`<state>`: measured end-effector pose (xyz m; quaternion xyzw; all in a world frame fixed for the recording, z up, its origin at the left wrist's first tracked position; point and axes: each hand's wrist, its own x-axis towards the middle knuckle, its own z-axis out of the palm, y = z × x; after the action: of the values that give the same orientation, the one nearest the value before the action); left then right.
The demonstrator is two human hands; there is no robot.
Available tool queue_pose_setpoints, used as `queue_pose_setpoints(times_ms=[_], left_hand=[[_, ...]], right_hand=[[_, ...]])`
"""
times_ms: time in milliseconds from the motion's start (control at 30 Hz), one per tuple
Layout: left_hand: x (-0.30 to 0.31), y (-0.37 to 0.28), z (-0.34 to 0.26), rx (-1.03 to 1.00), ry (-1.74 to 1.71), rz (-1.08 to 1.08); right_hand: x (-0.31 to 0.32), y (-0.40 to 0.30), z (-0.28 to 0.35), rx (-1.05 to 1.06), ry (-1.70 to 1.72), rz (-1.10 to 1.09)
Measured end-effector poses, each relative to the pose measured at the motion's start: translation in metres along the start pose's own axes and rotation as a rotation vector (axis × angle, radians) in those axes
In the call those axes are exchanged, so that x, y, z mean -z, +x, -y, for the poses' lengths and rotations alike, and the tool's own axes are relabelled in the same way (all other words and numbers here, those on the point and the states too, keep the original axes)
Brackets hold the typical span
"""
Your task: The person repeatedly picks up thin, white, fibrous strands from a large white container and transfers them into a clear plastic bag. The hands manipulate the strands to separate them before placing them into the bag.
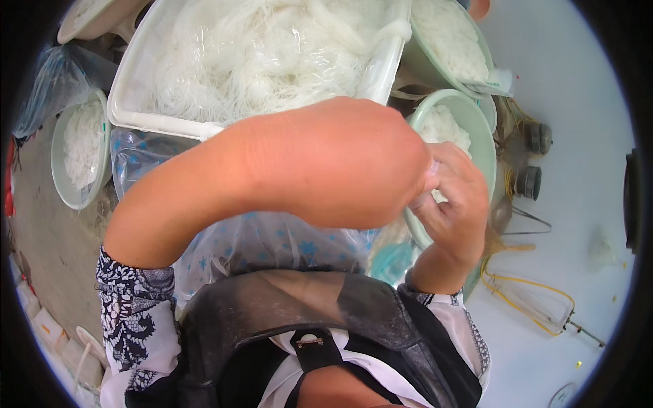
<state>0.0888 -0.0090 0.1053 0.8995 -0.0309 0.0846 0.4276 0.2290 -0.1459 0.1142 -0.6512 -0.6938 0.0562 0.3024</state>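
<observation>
My left arm reaches across in front of me, and my left hand (372,158) is turned so that its back faces me and its fingers are mostly hidden. My right hand (456,199) meets it at the right, fingers bent, the two touching. A pale spot shows between them, but whether it is a held thing or a fingertip is unclear. Both hands are above a pale green basin (487,148) of white fluffy material (444,125). Beyond my left arm stands a white rectangular tub (158,122) heaped with glossy, pale, thread-like fibres (255,66).
More green basins of white material stand at the left (56,168) and upper right (484,41). Clear plastic sheeting with blue snowflakes (306,250) hangs below the tub. Against the right wall are metal containers (530,181), a brush (510,248) and a yellow cable (541,283).
</observation>
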Motion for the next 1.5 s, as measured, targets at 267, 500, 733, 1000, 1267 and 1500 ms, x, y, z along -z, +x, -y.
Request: queue_pose_setpoints(times_ms=[267,500,733,1000,1267,1500], left_hand=[[-0.059,0.034,-0.004,-0.035,-1.19,-0.51],[-0.018,0.046,0.013,-0.177,-0.165,-0.316],[-0.026,0.025,0.02,0.27,-0.891,0.111],[-0.057,0.022,0.04,0.017,-0.422,-0.129],[-0.075,0.028,0.043,0.09,-0.247,-0.173],[-0.109,0.036,0.055,0.171,-0.627,-0.473]], right_hand=[[-0.008,0.008,-0.011,-0.213,0.875,-0.604],[-0.012,0.008,-0.001,-0.238,0.84,-0.754],[-0.01,-0.006,-0.024,-0.026,1.484,-0.421],[-0.012,0.0,-0.026,-0.372,1.658,-0.534],[-0.017,-0.001,-0.025,-0.406,1.508,-0.634],[-0.019,-0.006,-0.035,-0.285,1.648,-0.647]])
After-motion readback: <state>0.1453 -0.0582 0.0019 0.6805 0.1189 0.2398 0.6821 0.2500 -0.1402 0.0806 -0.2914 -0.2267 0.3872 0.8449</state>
